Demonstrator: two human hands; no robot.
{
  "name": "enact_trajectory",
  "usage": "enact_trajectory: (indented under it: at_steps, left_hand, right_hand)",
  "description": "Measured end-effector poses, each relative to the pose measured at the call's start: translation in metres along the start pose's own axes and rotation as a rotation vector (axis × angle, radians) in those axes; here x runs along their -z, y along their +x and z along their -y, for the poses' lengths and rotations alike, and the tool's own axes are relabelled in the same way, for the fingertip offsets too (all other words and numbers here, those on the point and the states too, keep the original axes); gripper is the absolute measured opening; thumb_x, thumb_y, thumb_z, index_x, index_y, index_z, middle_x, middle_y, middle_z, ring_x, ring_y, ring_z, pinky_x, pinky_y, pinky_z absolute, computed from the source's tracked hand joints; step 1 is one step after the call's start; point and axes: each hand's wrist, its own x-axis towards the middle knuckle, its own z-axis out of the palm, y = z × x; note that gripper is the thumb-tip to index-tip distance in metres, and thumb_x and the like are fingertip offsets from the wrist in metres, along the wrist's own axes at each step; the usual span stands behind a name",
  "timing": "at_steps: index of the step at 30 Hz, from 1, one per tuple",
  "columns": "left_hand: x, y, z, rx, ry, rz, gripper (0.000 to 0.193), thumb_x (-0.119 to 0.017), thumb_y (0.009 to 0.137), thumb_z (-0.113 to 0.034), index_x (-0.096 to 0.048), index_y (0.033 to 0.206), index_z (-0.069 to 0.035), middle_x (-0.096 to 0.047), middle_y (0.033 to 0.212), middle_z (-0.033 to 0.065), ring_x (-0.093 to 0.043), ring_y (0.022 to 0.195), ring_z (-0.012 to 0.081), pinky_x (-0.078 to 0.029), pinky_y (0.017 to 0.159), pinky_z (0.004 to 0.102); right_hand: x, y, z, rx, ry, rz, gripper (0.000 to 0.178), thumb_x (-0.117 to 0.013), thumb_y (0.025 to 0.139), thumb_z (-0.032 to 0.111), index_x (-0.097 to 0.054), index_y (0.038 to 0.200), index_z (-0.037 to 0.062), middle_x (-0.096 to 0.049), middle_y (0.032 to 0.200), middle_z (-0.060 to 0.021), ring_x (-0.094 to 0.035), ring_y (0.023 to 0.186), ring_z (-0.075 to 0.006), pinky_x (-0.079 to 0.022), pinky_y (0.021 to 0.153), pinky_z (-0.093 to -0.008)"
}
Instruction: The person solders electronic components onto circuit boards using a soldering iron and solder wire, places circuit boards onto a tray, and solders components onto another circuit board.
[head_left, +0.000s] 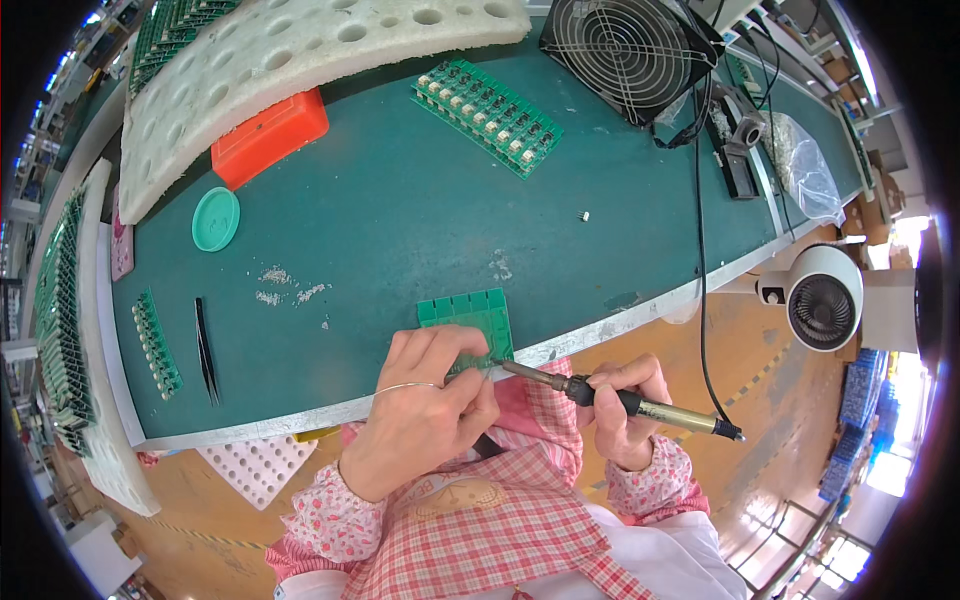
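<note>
A lettered, checked apron (500,530) shows below the soldering iron (579,390).

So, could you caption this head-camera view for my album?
At a green workbench, the left hand rests on a green circuit board while the right hand angles a soldering iron toward it.

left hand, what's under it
The left hand partly covers a green board, whose far side shows beyond the fingers. Whatever lies directly beneath the hand is hidden.
</note>
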Motion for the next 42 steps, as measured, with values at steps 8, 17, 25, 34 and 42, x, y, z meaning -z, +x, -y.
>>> enact_trajectory:
  at_steps: [8,17,25,34,42]
  left_hand:
    - [0.002,0.000,-0.003,-0.019,0.065,0.015,0.016,-0.072,0.066,0.000,-0.057,0.066,-0.002,-0.063,0.102,0.0093,-0.062,0.093,0.0289,-0.044,0.076,0.0417]
    - [0.016,-0.007,0.004,-0.031,0.053,0.008,0.014,-0.071,0.068,-0.003,-0.057,0.068,-0.002,-0.064,0.103,0.0091,-0.062,0.095,0.0289,-0.043,0.080,0.0429]
    - [0.018,-0.005,0.006,-0.030,0.055,0.044,0.014,-0.071,0.066,-0.004,-0.058,0.069,-0.004,-0.063,0.103,0.0070,-0.061,0.097,0.0279,-0.041,0.082,0.0417]
    - [0.021,-0.006,0.006,-0.012,0.046,0.089,0.013,-0.072,0.068,-0.008,-0.059,0.069,-0.007,-0.060,0.104,0.0049,-0.060,0.103,0.0278,-0.039,0.087,0.0438]
    - [0.019,-0.006,0.009,-0.011,0.057,0.095,0.013,-0.073,0.068,-0.007,-0.060,0.069,-0.008,-0.058,0.103,0.0041,-0.060,0.104,0.0271,-0.039,0.088,0.0430]
  right_hand:
    - [0.006,-0.003,-0.001,0.017,-0.042,0.034,0.016,-0.067,0.091,0.004,-0.052,0.094,-0.0002,-0.064,0.062,-0.0092,-0.064,0.054,-0.0123,-0.047,0.046,-0.0261]
    - [0.006,-0.003,0.001,0.077,-0.078,0.051,0.014,-0.066,0.092,0.003,-0.052,0.096,0.0002,-0.065,0.065,-0.0099,-0.064,0.054,-0.0123,-0.048,0.046,-0.0259]
    - [0.005,-0.005,0.001,0.047,0.016,0.006,0.013,-0.061,0.092,-0.001,-0.050,0.099,-0.0014,-0.066,0.068,-0.0121,-0.062,0.054,-0.0121,-0.049,0.048,-0.0259]
    - [-0.011,0.002,0.005,0.039,-0.073,0.025,0.017,-0.056,0.097,0.012,-0.046,0.093,-0.0011,-0.056,0.057,-0.0107,-0.050,0.040,-0.0099,-0.042,0.041,-0.0234]
    - [-0.005,0.000,0.003,-0.040,0.051,0.044,0.012,-0.062,0.094,0.002,-0.051,0.098,-0.0017,-0.064,0.063,-0.0101,-0.062,0.054,-0.0111,-0.049,0.047,-0.0261]
